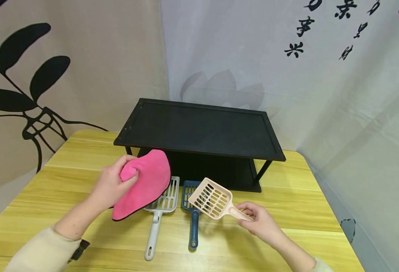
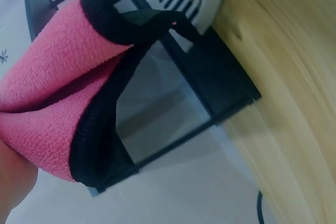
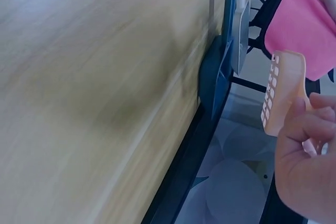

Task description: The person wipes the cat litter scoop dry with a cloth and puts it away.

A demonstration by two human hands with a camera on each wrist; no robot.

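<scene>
My left hand grips a bunched corner of a pink cloth with a black edge, held up in front of the black rack. In the left wrist view the pink cloth folds over on itself. Pinched by its handle in my right hand is a beige slotted litter scoop, raised and tilted to the left. A grey litter scoop lies on the table, its head partly covered by the cloth in the head view. Beside it lies a dark blue litter scoop, partly overlapped by the beige one.
A two-tier black rack stands at the back of the wooden table, the scoop heads near its lower shelf. Behind it hangs a pale curtain printed with leaves and characters.
</scene>
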